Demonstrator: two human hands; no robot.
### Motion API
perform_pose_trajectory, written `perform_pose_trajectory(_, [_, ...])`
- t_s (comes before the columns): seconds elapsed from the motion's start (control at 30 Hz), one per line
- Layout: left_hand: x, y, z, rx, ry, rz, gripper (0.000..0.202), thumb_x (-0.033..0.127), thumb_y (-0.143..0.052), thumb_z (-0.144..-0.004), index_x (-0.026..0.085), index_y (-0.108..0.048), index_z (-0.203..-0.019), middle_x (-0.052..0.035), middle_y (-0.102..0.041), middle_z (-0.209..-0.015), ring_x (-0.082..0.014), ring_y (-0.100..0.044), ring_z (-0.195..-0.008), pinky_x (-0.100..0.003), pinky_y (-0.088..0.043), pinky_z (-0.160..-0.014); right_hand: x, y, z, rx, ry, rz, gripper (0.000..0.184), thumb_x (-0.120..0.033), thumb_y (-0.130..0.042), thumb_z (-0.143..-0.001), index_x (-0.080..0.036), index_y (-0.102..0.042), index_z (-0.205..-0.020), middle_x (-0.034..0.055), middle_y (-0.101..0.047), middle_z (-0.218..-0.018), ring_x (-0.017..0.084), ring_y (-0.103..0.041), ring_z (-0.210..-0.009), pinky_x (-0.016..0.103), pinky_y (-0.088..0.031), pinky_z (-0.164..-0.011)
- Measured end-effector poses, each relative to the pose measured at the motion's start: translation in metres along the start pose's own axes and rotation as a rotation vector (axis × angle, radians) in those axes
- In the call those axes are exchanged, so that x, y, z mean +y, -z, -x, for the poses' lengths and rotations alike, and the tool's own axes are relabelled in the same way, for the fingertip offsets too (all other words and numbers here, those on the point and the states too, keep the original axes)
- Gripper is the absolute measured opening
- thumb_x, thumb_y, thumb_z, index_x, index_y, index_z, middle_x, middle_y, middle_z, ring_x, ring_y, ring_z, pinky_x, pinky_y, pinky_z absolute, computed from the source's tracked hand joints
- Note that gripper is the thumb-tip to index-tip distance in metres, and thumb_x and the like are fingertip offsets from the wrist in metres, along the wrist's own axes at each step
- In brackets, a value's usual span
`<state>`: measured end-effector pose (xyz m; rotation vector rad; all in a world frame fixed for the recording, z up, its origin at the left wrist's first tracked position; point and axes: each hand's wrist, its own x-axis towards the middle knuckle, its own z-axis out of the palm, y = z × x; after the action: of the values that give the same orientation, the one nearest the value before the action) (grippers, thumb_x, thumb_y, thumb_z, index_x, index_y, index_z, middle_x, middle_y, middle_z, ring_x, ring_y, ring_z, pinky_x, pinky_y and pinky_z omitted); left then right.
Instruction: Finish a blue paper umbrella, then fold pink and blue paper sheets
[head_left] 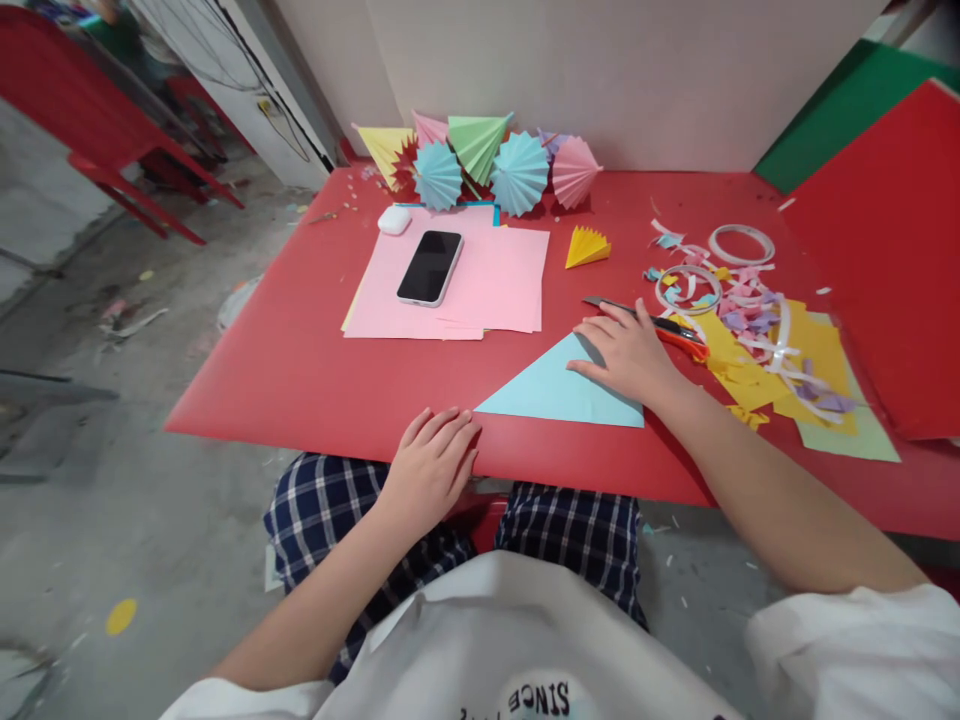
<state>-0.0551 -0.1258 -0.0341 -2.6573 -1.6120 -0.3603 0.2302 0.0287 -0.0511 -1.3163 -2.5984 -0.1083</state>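
Note:
A light blue paper folded into a triangle [551, 390] lies near the front edge of the red table [300, 350]. My right hand [626, 352] rests flat on the triangle's upper right part, fingers stretched out. Just beyond its fingers lies an orange utility knife [660, 328]. My left hand [431, 462] lies at the table's front edge with fingers straight and together, its tips close to the triangle's left corner; it holds nothing.
A phone [430, 266] sits on a stack of pink sheets [487, 285], with a white earbud case [394, 220] behind. Folded paper fans [517, 172] lean against the wall. A small yellow fan [586, 247], tape rolls [741, 243] and paper scraps [757, 340] lie right.

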Motion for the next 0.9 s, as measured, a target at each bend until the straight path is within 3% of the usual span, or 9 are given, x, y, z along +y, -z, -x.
perform_pose_trajectory(0.13, [-0.019, 0.008, 0.003, 0.046, 0.128, 0.012, 0.023, 0.023, -0.043, -0.090, 0.016, -0.055, -0.108, -0.0081, -0.063, -0.104, -0.0226, -0.053, -0.107, -0.042, -0.037, -0.099, 0.002, 0.001, -0.001, 0.030, 0.021, -0.046, 0.051, -0.054, -0.045, -0.084, -0.017, -0.055, -0.117, 0.0115, -0.056, -0.123, 0.031, -0.038, -0.124, 0.057, -0.017, -0.105])
perform_pose_trajectory(0.27, [-0.035, 0.013, -0.009, 0.147, 0.262, 0.006, 0.025, 0.025, -0.042, -0.090, 0.015, -0.055, -0.109, -0.0109, -0.061, -0.109, -0.0239, -0.053, -0.108, -0.042, -0.042, -0.094, 0.019, 0.011, 0.001, 0.141, -0.038, -0.126, 0.043, -0.046, -0.044, -0.086, -0.017, -0.056, -0.116, 0.0119, -0.054, -0.126, 0.028, -0.042, -0.121, 0.047, -0.031, -0.101])
perform_pose_trajectory(0.37, [-0.033, 0.014, -0.033, 0.208, 0.230, 0.062, 0.025, 0.024, -0.042, -0.090, 0.017, -0.055, -0.110, -0.0098, -0.058, -0.117, -0.0221, -0.051, -0.112, -0.040, -0.042, -0.096, 0.043, 0.021, 0.008, 0.148, -0.149, -0.118, 0.037, -0.042, -0.048, -0.085, -0.018, -0.058, -0.112, 0.0119, -0.059, -0.115, 0.029, -0.048, -0.112, 0.045, -0.037, -0.095])
perform_pose_trajectory(0.5, [-0.013, 0.011, -0.086, 0.210, 0.094, 0.153, 0.028, 0.021, -0.039, -0.091, 0.015, -0.054, -0.114, -0.0108, -0.053, -0.126, -0.0211, -0.044, -0.122, -0.040, -0.038, -0.102, 0.067, 0.026, 0.018, 0.002, -0.271, -0.112, 0.031, -0.037, -0.052, -0.081, -0.021, -0.059, -0.108, 0.0096, -0.062, -0.107, 0.029, -0.054, -0.100, 0.042, -0.045, -0.082])
perform_pose_trajectory(0.6, [0.008, -0.004, -0.132, 0.160, -0.067, 0.210, 0.030, 0.018, -0.039, -0.090, 0.014, -0.055, -0.115, -0.0104, -0.053, -0.128, -0.0212, -0.041, -0.125, -0.040, -0.037, -0.103, 0.073, 0.023, 0.021, -0.044, -0.297, -0.100, 0.029, -0.032, -0.050, -0.082, -0.021, -0.059, -0.108, 0.0091, -0.062, -0.104, 0.028, -0.056, -0.097, 0.040, -0.045, -0.079])
perform_pose_trajectory(0.7, [0.028, -0.030, -0.165, 0.068, -0.198, 0.193, 0.032, 0.017, -0.038, -0.090, 0.010, -0.054, -0.117, -0.0138, -0.049, -0.132, -0.0233, -0.039, -0.127, -0.040, -0.035, -0.104, 0.072, 0.019, 0.018, 0.011, -0.346, -0.068, 0.032, -0.030, -0.050, -0.082, -0.019, -0.059, -0.110, 0.0111, -0.062, -0.104, 0.028, -0.056, -0.096, 0.040, -0.045, -0.077])
perform_pose_trajectory(0.8, [0.039, -0.054, -0.178, 0.026, -0.222, 0.154, 0.036, 0.019, -0.036, -0.091, 0.008, -0.050, -0.122, -0.0156, -0.046, -0.133, -0.0248, -0.038, -0.127, -0.040, -0.033, -0.105, 0.065, 0.022, 0.015, 0.132, -0.361, -0.050, 0.029, -0.032, -0.050, -0.083, -0.019, -0.062, -0.105, 0.0119, -0.062, -0.101, 0.029, -0.055, -0.096, 0.041, -0.045, -0.079])
perform_pose_trajectory(0.9, [0.042, -0.067, -0.176, 0.023, -0.183, 0.137, 0.038, 0.019, -0.035, -0.090, 0.007, -0.047, -0.125, -0.0164, -0.046, -0.134, -0.0256, -0.038, -0.127, -0.041, -0.031, -0.106, 0.049, 0.025, 0.011, 0.239, -0.364, -0.157, 0.025, -0.030, -0.045, -0.086, -0.019, -0.062, -0.101, 0.0091, -0.064, -0.096, 0.024, -0.058, -0.091, 0.037, -0.045, -0.080])
